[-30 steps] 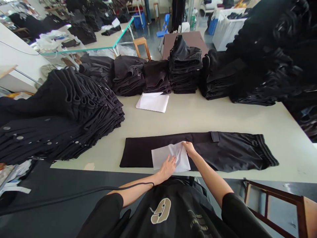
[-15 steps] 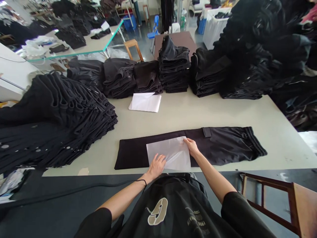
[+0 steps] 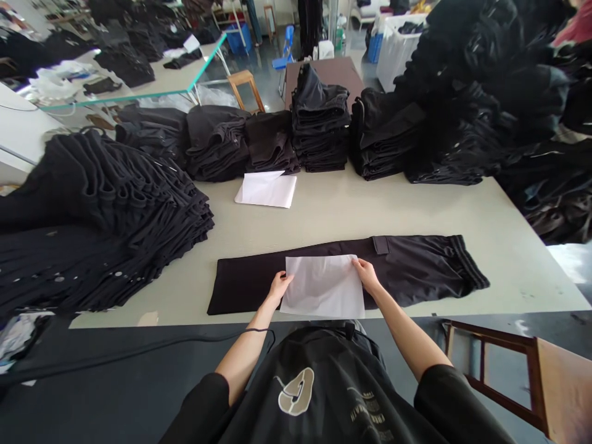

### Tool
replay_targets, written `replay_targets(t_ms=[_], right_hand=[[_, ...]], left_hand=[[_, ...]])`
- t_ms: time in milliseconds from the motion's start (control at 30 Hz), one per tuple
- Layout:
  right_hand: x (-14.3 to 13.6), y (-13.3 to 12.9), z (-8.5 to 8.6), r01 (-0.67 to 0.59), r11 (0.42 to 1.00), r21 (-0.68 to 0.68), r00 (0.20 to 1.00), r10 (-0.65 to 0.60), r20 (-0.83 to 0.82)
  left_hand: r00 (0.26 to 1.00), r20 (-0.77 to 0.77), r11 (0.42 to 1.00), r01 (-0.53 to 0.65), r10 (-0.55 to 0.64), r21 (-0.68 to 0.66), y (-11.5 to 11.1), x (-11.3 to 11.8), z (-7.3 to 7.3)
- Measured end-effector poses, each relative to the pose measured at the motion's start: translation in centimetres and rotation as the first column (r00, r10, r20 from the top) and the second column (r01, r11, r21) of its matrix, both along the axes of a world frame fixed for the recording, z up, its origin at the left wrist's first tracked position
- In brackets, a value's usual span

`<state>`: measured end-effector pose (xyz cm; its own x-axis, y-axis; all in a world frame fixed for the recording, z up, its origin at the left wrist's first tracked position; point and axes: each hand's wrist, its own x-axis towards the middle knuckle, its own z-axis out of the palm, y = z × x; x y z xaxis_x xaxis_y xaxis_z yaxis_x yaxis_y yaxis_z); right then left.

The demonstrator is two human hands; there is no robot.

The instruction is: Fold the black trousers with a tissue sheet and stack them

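A thin white sheet of paper (image 3: pixel 324 287) is stretched between my two hands, over the middle of a pair of black pants (image 3: pixel 416 265). My left hand (image 3: pixel 280 287) pinches its left edge. At the upper right corner, my right hand (image 3: pixel 367 274) grips it between thumb and fingers. The pants lie folded lengthwise on the table, with the elastic waistband to the right, the leg end to the left and a pocket flap near the middle. Whether the paper touches the cloth all along, I cannot tell.
A stack of white paper (image 3: pixel 266 190) rests on the pale table (image 3: pixel 393 209) beyond the pants. Folded black garments (image 3: pixel 321 123) line the back edge. Dark pants heap up at the left (image 3: pixel 115 222), and a tall dark pile (image 3: pixel 476 98) stands right. A wooden stool (image 3: pixel 509 364) is at lower right.
My left hand has gone from lying spread on the sheet to pinching its left edge. The sheet has shifted slightly right and is held straighter. The view has moved a little.
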<state>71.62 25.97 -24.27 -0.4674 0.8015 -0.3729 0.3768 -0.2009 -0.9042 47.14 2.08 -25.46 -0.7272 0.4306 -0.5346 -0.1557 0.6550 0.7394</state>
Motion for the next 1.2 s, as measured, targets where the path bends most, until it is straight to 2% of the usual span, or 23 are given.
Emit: replay_targets(t_ms=[233, 333, 467, 567, 667, 733, 800, 933, 1067, 1133, 1200], right_hand=[[0.8, 3.0, -1.3, -0.042, 0.989, 0.141, 0.989, 0.021, 0.144], [0.3, 4.4, -1.5, -0.11, 0.963, 0.246, 0.965, 0.044, 0.26], [-1.1, 5.7, -1.8, -0.16, 0.943, 0.293, 0.936, 0.051, 0.347], [-2.1, 6.1, -2.3, -0.27, 0.899, 0.344, 0.849, 0.054, 0.525], [-2.7, 6.0, -2.9, -0.447, 0.81, 0.379, 0.687, 0.039, 0.726], [-2.9, 5.8, -3.3, -0.515, 0.767, 0.383, 0.624, 0.029, 0.781], [-2.8, 5.5, -3.6, -0.551, 0.739, 0.388, 0.595, 0.023, 0.803], [-2.8, 5.2, -3.7, -0.567, 0.723, 0.396, 0.573, 0.0, 0.82], [-2.9, 5.6, -2.9, -0.526, 0.757, 0.387, 0.577, -0.016, 0.816], [-2.9, 5.4, -2.1, -0.479, 0.771, 0.419, 0.592, -0.068, 0.803], [-2.7, 4.3, -1.2, -0.449, 0.723, 0.525, 0.629, -0.163, 0.761]], left_hand=[[0.999, -0.053, 0.997, 0.005, -0.002, 0.071, 0.4, 1.4, -1.2], [0.995, -0.095, 0.995, 0.003, 0.007, 0.097, 0.4, 1.3, -1.5], [0.991, -0.132, 0.997, 0.023, -0.013, 0.072, 0.9, 1.0, -2.0], [0.982, -0.185, 1.0, 0.029, -0.03, -0.007, 1.7, 0.6, -2.4], [0.968, -0.242, 0.992, 0.04, -0.068, -0.119, 2.6, 0.0, -2.6], [0.958, -0.263, 0.979, 0.059, -0.11, -0.195, 3.0, -0.3, -2.5], [0.95, -0.273, 0.962, 0.081, -0.153, -0.259, 3.4, -0.5, -2.5], [0.927, -0.305, 0.941, 0.12, -0.221, -0.317, 3.6, -0.2, -2.3], [0.871, -0.383, 0.922, 0.172, -0.306, -0.347, 3.5, 0.3, -2.4], [0.861, -0.396, 0.92, 0.182, -0.32, -0.347, 3.4, 0.3, -2.5], [0.864, -0.393, 0.923, 0.182, -0.315, -0.339, 3.5, 0.2, -2.5]])
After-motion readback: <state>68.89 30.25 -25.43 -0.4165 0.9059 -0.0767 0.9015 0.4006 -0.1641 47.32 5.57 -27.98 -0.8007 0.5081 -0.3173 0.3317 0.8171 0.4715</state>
